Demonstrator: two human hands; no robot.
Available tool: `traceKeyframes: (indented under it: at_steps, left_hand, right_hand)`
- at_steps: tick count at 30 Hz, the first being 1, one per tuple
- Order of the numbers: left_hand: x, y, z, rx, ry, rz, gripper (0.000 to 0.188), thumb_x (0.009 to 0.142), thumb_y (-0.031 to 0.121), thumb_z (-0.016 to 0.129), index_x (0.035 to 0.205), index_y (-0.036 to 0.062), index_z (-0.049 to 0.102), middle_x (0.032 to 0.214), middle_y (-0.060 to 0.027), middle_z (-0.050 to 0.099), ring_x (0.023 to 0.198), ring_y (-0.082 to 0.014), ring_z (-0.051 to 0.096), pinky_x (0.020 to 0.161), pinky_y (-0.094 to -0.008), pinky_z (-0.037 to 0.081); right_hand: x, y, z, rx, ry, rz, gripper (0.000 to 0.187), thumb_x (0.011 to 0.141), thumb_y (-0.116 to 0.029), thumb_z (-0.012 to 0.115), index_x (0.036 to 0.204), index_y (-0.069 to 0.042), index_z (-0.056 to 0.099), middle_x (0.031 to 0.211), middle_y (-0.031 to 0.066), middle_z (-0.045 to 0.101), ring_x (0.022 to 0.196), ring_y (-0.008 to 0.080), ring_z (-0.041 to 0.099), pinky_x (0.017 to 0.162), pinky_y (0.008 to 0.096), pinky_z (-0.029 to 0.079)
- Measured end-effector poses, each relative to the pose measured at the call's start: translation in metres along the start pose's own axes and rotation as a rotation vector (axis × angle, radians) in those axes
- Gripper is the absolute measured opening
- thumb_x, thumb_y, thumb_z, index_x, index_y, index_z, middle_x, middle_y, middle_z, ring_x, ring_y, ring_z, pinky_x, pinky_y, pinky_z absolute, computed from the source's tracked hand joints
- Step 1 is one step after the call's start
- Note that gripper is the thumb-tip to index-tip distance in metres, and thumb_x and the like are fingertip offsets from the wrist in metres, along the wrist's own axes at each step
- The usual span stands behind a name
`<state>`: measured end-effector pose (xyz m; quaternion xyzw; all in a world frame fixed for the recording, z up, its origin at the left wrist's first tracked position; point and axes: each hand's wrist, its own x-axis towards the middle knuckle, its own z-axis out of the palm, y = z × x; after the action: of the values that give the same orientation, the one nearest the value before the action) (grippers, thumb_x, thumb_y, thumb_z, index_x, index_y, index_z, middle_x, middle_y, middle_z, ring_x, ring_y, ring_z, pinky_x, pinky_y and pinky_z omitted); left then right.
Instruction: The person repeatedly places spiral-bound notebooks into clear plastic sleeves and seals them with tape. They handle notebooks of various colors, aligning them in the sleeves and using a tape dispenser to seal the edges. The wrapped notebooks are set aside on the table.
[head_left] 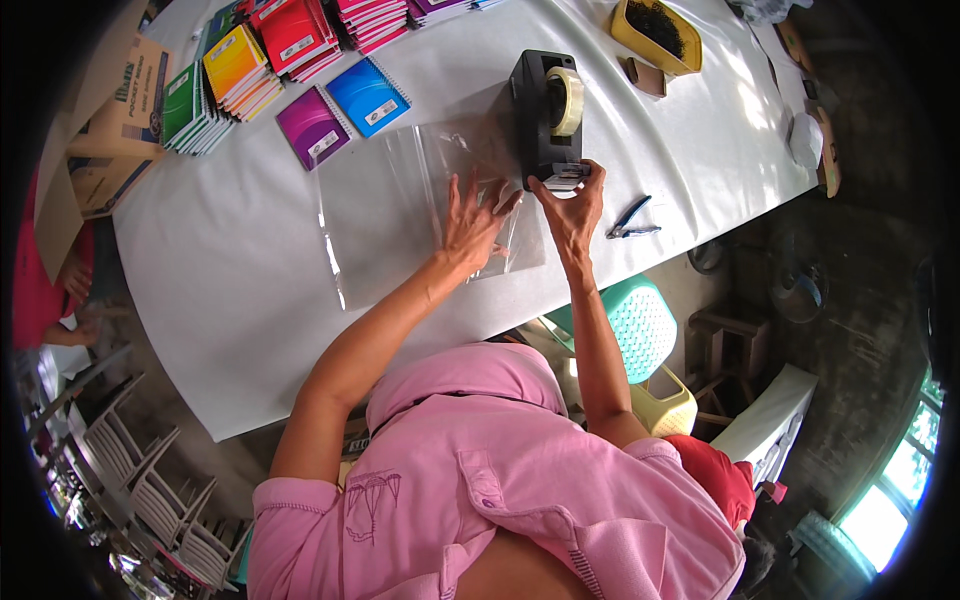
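My left hand (470,228) lies with fingers spread on a clear plastic sheet or bag (385,220), spread flat on the table. At the front end of a black tape dispenser (540,130), my right hand (572,210) has its thumb and fingers closed around the cutter end. Whether a strip of tape is between those fingers is hidden. A roll of clear tape (568,103) sits in the dispenser. Just beyond the plastic lie a purple spiral notebook (312,127) and a blue spiral notebook (368,95).
Stacks of notebooks (295,40) stand at the table's far left. Blue-handled nippers (630,220) lie right of my right hand. A yellow tub (655,40) of dark bits stands at the far right, beside a small brown block (645,77). Another person's hand (75,278) shows near a cardboard box (125,110).
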<state>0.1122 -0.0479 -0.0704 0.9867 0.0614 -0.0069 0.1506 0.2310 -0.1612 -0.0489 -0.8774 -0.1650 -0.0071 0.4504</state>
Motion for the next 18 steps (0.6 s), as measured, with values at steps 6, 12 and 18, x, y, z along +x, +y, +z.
traceKeyframes:
  at_steps: [6,12,18]
  left_hand:
    - [0.000,-0.001,-0.006,0.005,-0.043,0.004,0.093,0.058,0.045,0.081,0.139,0.0202,0.046,0.146,-0.0073,0.037,0.136,-0.0426,0.025,0.107,-0.0658,0.018]
    - [-0.024,0.001,0.008,-0.052,0.067,0.015,0.088,0.062,0.044,0.080,0.139,0.0201,0.046,0.147,-0.0082,0.035,0.138,-0.0404,0.023,0.107,-0.0657,0.019]
    - [-0.034,0.010,0.013,-0.122,0.049,-0.018,0.086,0.063,0.044,0.079,0.139,0.0197,0.046,0.148,-0.0090,0.034,0.138,-0.0398,0.024,0.106,-0.0659,0.020]
  right_hand:
    - [-0.013,0.006,0.007,-0.078,0.030,-0.029,0.072,0.063,-0.024,0.084,0.117,0.001,0.044,0.103,0.0209,0.056,0.096,0.0363,0.056,0.083,0.0424,0.045]
    - [-0.006,0.010,0.002,0.003,-0.001,-0.029,0.071,0.064,-0.022,0.083,0.118,0.000,0.044,0.104,0.0203,0.056,0.096,0.0366,0.056,0.084,0.0423,0.045]
    - [-0.007,0.002,0.003,-0.017,-0.018,-0.011,0.071,0.063,-0.021,0.083,0.118,0.000,0.043,0.105,0.0206,0.055,0.097,0.0367,0.055,0.085,0.0430,0.044]
